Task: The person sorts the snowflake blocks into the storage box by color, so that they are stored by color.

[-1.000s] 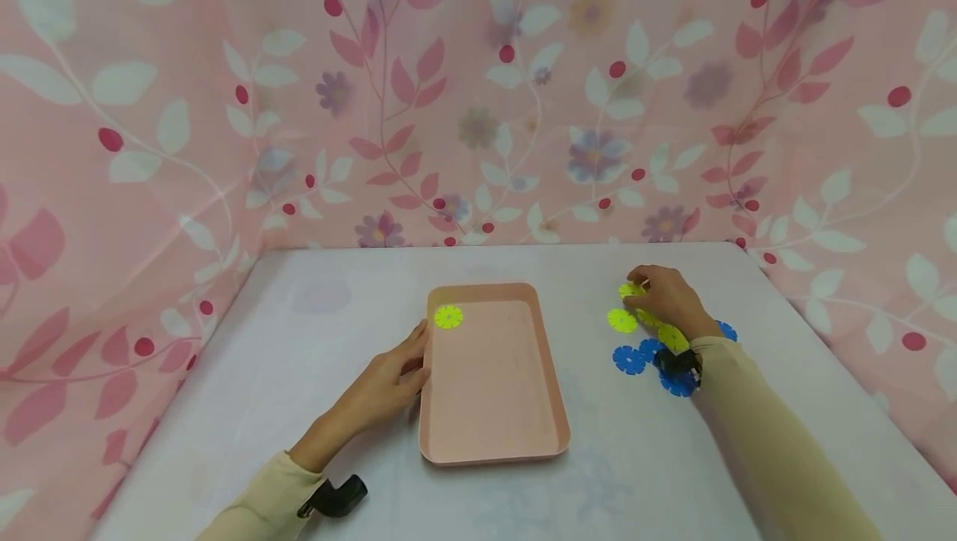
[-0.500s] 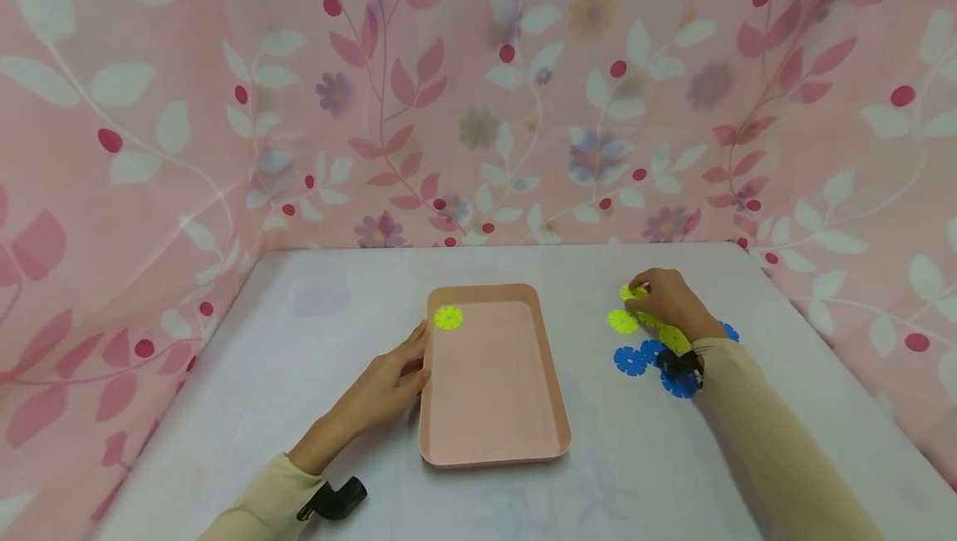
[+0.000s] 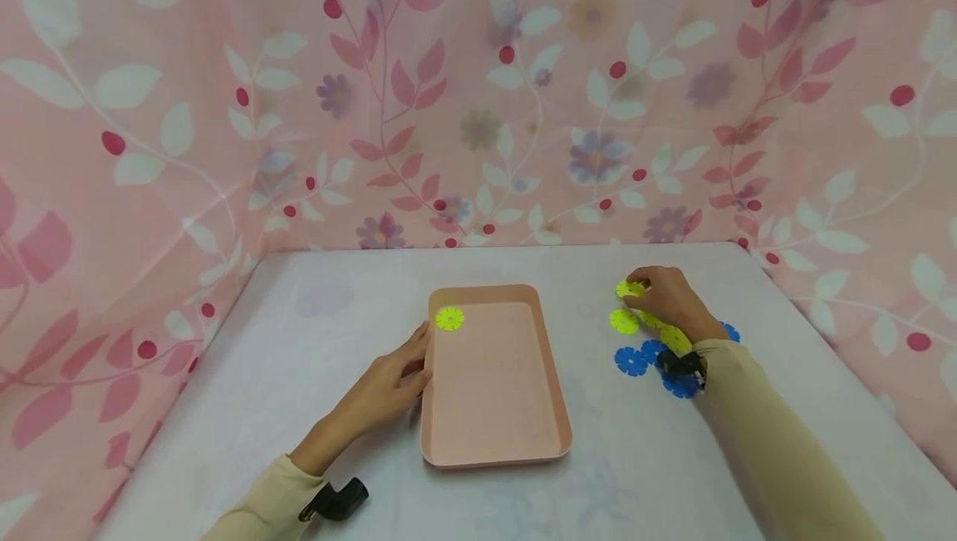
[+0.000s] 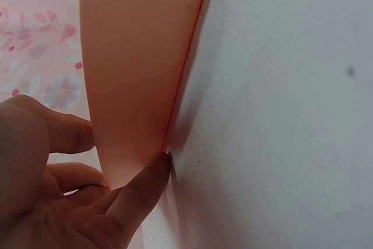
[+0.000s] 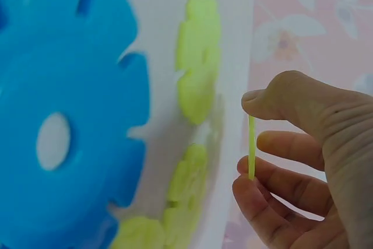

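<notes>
In the head view, the right hand (image 3: 669,300) is at the far right, pinching a yellow notched disc (image 3: 626,288) between thumb and fingers. That disc shows edge-on in the right wrist view (image 5: 252,150), apart from the others. More yellow discs (image 3: 624,322) and several blue notched discs (image 3: 631,361) lie below the hand and wrist, partly hidden. The left hand (image 3: 385,383) touches the left side of a pink tray (image 3: 553,375). Its fingertips rest against the tray's outer wall (image 4: 140,56), one near the base edge. A single yellow disc (image 3: 449,319) lies in the tray's far left corner.
A white cloth (image 3: 321,300) covers the table. Pink floral curtains (image 3: 478,109) hang behind it and on both sides. A black wrist camera (image 3: 340,499) on the left sleeve sits low over the table; another (image 3: 680,362) is above the blue discs.
The yellow disc in the right hand has shifted slightly left and shows a little more. The left hand and the tray hold their places.
</notes>
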`<state>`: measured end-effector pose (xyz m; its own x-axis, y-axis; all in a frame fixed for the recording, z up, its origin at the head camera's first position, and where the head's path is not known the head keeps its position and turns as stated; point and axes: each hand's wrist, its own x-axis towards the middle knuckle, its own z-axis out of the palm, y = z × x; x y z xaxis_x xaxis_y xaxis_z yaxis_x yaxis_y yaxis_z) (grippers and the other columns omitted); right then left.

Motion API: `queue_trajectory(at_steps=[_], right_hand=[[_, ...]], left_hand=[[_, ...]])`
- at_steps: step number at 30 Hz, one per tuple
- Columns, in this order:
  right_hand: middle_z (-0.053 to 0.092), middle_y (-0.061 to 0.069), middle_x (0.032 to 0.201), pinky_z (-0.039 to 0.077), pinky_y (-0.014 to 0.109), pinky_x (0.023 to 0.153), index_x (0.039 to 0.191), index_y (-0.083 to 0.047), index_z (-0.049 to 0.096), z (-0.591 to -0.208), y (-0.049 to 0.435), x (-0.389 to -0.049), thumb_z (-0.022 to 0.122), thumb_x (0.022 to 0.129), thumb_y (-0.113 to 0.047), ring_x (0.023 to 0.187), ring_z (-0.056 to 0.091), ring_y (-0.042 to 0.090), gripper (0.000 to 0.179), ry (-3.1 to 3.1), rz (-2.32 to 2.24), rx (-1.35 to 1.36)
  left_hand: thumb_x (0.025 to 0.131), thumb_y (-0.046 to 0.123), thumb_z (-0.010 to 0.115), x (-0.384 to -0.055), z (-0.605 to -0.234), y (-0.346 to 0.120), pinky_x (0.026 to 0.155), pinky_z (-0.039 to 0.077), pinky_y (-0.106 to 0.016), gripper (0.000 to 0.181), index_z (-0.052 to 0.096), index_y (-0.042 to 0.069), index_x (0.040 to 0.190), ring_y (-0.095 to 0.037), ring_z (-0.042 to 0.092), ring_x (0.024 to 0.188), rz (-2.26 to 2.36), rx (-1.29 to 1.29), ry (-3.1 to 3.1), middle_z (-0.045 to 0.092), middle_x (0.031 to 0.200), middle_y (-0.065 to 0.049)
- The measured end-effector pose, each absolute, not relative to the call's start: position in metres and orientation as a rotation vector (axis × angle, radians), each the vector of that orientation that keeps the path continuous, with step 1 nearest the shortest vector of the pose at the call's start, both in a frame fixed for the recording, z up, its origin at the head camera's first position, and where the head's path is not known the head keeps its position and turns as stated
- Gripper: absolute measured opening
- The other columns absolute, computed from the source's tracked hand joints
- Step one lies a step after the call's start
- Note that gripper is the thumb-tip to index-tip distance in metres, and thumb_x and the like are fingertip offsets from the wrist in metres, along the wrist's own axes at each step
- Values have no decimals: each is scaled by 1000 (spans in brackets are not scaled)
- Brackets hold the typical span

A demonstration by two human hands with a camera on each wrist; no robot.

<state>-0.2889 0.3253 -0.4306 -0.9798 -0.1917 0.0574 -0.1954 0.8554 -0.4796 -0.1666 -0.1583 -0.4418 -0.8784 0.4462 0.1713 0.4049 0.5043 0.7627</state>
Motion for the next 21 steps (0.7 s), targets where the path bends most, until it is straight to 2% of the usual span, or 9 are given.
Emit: queue_trajectory(at_steps=[9,21], right_hand=[[69,24,117,53,57,95,125,8,69,-422,322,-284,80,93,-13,107,61,42,40,-2946,819,386],[70,23,115,55,58,91,123,5,71,-412,313,-280,81,91,-12,105,65,43,38,-2871,832,449]], left_hand=[[100,-2,62,-166,-444,-155,103,49,-40,66,35,1,160,-33,56,133,1418,715,2654,25,167,-19],[98,-5,61,-165,-444,-148,98,52,-35,66,37,3,159,-34,53,134,1511,577,2617,24,167,-18]])
